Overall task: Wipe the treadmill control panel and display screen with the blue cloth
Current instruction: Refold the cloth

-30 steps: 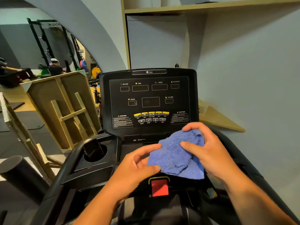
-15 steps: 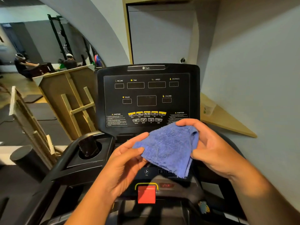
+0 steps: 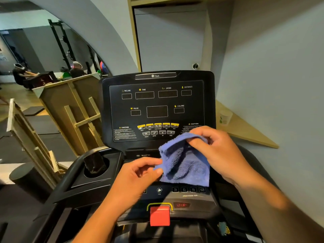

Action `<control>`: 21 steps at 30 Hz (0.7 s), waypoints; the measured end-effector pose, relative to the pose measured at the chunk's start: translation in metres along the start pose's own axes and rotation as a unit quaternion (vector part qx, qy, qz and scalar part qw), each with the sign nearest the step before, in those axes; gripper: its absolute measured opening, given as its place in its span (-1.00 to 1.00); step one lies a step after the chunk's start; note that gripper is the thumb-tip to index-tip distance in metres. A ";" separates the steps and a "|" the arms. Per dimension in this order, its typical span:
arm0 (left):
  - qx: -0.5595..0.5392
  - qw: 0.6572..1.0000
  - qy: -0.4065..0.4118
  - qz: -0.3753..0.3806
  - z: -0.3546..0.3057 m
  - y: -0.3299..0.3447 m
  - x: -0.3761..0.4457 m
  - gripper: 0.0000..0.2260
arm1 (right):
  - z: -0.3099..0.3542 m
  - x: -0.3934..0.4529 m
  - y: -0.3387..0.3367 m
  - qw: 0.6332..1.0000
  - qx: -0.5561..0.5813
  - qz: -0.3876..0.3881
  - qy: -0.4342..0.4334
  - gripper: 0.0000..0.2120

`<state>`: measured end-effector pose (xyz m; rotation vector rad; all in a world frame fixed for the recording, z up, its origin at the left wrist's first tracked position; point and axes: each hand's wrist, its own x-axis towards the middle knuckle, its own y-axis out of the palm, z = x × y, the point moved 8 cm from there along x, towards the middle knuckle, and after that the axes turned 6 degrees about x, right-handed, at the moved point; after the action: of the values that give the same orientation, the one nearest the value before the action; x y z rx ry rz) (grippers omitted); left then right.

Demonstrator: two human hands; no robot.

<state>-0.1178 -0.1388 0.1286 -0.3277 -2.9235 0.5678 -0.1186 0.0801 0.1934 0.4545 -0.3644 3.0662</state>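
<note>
- Nearest the viewer, a red stop key (image 3: 159,216) sits at the bottom edge of the treadmill console, under a yellow arch.
- Just above it runs a row of lower buttons (image 3: 188,189), numbered 3, 6, 9 and 12, beside a fan button. Nothing covers or touches them.
- The left hand (image 3: 136,179) reaches in from below. Its grip pinches the lower left corner of the cloth (image 3: 185,163) between thumb and fingertips.
- The right hand (image 3: 219,151) comes in from the right. Its grip is curled round the cloth's top edge, bunching it.
- The blue cloth hangs between the two hands, held in the air above the lower console. It seems clear of the surface, though contact cannot be ruled out.
- To the left, a cup holder (image 3: 96,163) holds a dark object.
- Farther back stands the upright panel (image 3: 157,109), black, with yellow keys and dark readout windows labelled incline, time, speed, distance, pulse and calorie.
- The cloth's top edge overlaps only the panel's lower right corner in view.
- Judgement: the cloth is being arranged for wiping. No streaks or wiped patches show, so panel and screen both appear left to do.
</note>
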 end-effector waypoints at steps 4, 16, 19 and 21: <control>0.024 0.998 0.059 0.008 -0.010 -0.014 0.003 -0.89 | 0.005 0.014 0.024 0.999 0.028 0.018 0.038 -0.65; -0.383 0.888 -0.186 0.172 -0.021 -0.029 0.048 -0.40 | -0.029 0.036 0.084 0.862 0.421 -0.037 0.279 -0.72; -0.284 0.926 -0.186 0.165 0.021 -0.023 0.044 -0.70 | -0.065 0.012 0.097 0.857 0.391 -0.002 0.337 -0.60; -0.239 0.948 -0.176 0.112 0.041 -0.033 0.046 -0.86 | -0.080 0.000 0.095 0.883 0.318 0.015 0.345 -0.65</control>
<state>-0.1757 -0.1726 0.1081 -0.6859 -3.3717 -0.0894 -0.1462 0.0060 0.0971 -0.6604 0.6655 3.0228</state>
